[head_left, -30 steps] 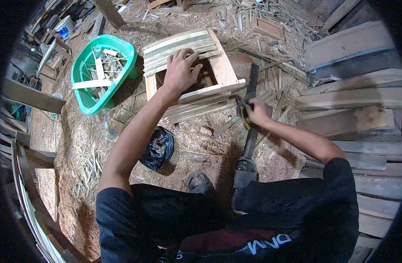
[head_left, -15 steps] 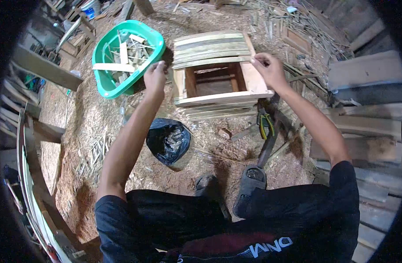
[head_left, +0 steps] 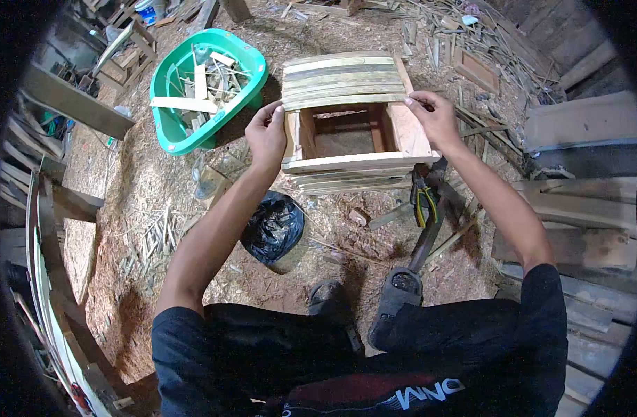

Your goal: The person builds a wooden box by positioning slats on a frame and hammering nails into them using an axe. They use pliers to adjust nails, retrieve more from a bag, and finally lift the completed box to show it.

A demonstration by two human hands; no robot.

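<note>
An opening (head_left: 352,132) in the wooden box (head_left: 346,165) gives entry from above, between left hand (head_left: 268,135) and right hand (head_left: 435,121).
Slats (head_left: 343,78) bar the far half; a green basin (head_left: 174,144) crowds the left, pliers (head_left: 421,186) flank the near right corner, and strewn floor (head_left: 329,226) leaves passage between them and a black bag (head_left: 273,226).

The slatted wooden box (head_left: 343,78) before you is pale yellow, striped grey-brown, with reddish-brown inside. The basin (head_left: 167,132) is green, the plastic bag (head_left: 275,226) black. The pliers (head_left: 419,201) have yellow-and-black handles. Your T-shirt (head_left: 374,379) is black with dark red and white lettering; your sandals (head_left: 400,295), dark grey.
</note>
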